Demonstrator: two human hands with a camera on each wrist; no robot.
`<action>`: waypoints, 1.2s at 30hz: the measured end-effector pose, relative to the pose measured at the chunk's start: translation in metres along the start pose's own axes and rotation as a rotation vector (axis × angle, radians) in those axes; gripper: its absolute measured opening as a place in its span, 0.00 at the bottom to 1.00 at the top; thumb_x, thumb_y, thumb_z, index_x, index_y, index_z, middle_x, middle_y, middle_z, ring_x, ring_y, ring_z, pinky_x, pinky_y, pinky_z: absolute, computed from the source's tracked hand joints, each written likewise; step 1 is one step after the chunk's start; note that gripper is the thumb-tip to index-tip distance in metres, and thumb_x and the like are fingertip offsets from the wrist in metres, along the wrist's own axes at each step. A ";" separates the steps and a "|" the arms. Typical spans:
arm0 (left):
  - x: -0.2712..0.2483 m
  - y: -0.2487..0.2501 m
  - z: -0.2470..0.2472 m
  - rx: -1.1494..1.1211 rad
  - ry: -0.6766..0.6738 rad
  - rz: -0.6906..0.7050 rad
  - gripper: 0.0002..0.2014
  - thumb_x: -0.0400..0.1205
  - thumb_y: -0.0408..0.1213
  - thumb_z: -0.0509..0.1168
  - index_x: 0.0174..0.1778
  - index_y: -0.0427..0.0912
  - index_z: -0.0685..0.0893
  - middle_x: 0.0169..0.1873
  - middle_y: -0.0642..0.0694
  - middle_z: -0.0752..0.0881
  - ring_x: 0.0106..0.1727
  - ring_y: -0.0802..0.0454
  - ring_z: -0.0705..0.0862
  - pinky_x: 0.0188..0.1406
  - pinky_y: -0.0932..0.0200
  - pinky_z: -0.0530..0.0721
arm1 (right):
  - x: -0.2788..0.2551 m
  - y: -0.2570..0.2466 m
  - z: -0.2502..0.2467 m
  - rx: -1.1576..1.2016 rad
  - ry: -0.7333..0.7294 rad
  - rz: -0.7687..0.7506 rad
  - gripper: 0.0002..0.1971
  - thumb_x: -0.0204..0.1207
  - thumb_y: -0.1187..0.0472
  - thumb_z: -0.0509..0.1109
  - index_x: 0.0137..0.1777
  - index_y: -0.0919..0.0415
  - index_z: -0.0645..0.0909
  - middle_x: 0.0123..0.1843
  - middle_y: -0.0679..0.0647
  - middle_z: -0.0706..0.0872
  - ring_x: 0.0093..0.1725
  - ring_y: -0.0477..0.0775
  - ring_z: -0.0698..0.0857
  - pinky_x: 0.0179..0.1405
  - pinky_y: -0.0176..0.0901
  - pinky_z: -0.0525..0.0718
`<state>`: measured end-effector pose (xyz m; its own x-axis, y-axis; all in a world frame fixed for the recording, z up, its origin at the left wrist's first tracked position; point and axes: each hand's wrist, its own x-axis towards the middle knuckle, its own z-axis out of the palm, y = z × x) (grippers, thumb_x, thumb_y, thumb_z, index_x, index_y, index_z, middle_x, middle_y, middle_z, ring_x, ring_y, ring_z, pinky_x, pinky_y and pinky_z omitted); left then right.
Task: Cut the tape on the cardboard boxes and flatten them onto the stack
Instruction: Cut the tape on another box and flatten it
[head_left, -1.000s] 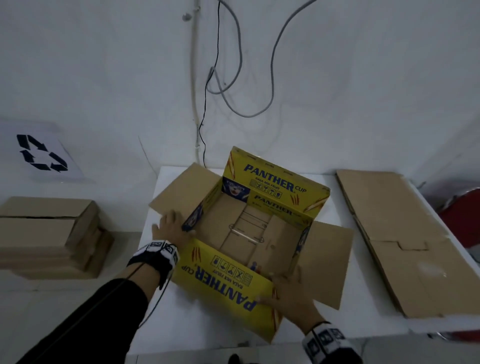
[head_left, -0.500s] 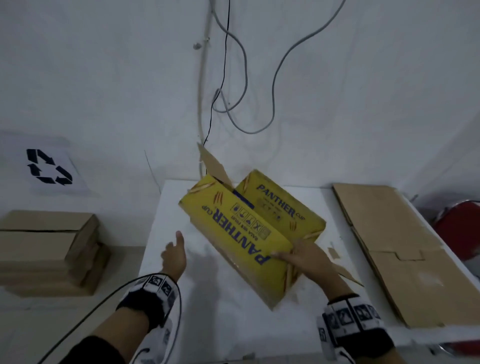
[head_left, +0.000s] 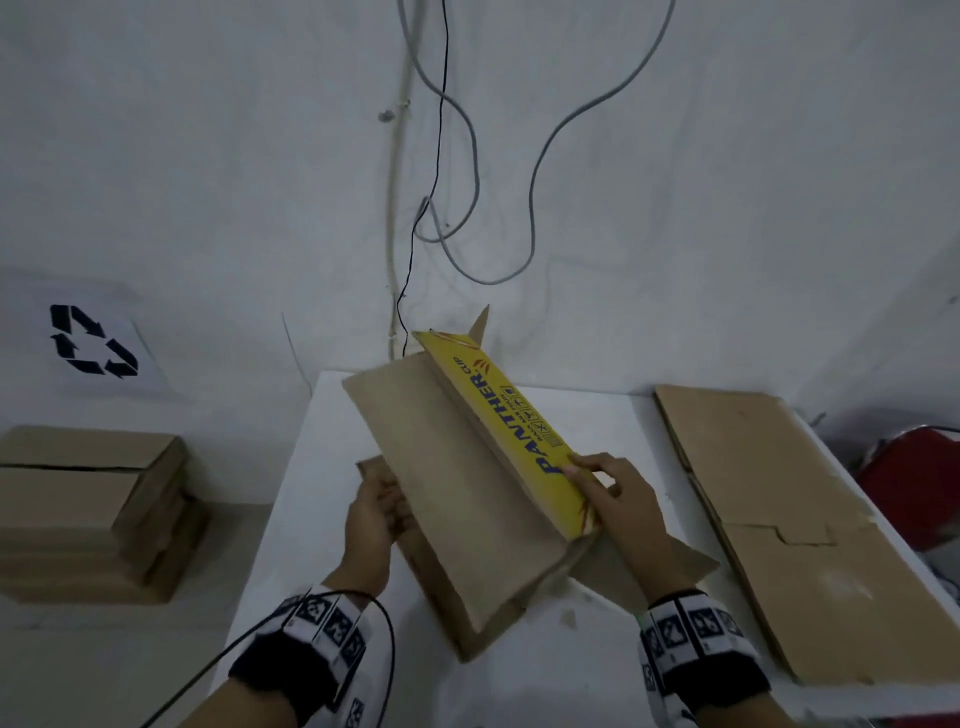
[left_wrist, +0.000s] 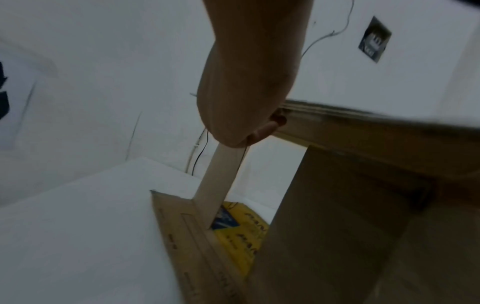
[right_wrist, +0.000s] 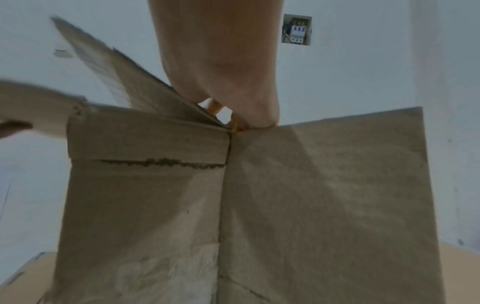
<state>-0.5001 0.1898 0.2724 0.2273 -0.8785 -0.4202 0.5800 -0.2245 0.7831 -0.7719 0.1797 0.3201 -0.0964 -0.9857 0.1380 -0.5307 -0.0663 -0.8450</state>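
The yellow "Panther" cardboard box (head_left: 514, 426) stands tilted on edge on the white table (head_left: 311, 597), its brown panel (head_left: 467, 509) turned toward me. My left hand (head_left: 371, 512) grips a brown flap at the box's left side; in the left wrist view the fingers (left_wrist: 267, 127) curl round a cardboard edge. My right hand (head_left: 618, 493) grips the near end of the yellow side, thumb on the print. In the right wrist view this hand (right_wrist: 221, 61) sits at the top corner of the brown panels (right_wrist: 259, 185). No cutter is in view.
A stack of flattened brown cardboard (head_left: 779, 519) lies on the table's right part. Several closed brown boxes (head_left: 88, 509) are piled low at the left. Cables (head_left: 441, 208) hang down the wall behind. Something red (head_left: 914, 483) stands past the right edge.
The box has gone from lying open side up to tilted on edge with brown cardboard facing me. My left hand, free half a second ago, now grips a flap.
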 end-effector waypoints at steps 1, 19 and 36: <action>-0.004 0.004 0.006 -0.023 -0.056 0.044 0.15 0.88 0.42 0.55 0.46 0.39 0.84 0.27 0.49 0.83 0.27 0.55 0.81 0.27 0.64 0.82 | 0.000 0.001 -0.001 0.025 -0.015 0.035 0.12 0.77 0.37 0.69 0.51 0.39 0.89 0.49 0.36 0.88 0.47 0.38 0.84 0.42 0.28 0.76; 0.005 0.000 0.083 0.939 -0.266 0.536 0.24 0.81 0.63 0.56 0.31 0.48 0.80 0.22 0.46 0.78 0.28 0.48 0.82 0.38 0.48 0.85 | -0.034 -0.001 0.005 -0.168 -0.372 -0.020 0.63 0.52 0.19 0.69 0.85 0.37 0.43 0.67 0.40 0.68 0.58 0.43 0.76 0.48 0.34 0.80; -0.024 -0.025 0.022 0.797 -0.117 0.740 0.21 0.77 0.61 0.62 0.47 0.46 0.85 0.42 0.51 0.89 0.45 0.60 0.86 0.51 0.60 0.86 | -0.010 0.012 0.026 -0.196 0.120 0.068 0.30 0.75 0.30 0.58 0.28 0.56 0.76 0.24 0.49 0.79 0.24 0.50 0.79 0.26 0.44 0.79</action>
<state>-0.5371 0.2068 0.2729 0.2106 -0.9337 0.2895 -0.3523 0.2037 0.9134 -0.7555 0.1851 0.2947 -0.2312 -0.9606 0.1545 -0.6720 0.0428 -0.7393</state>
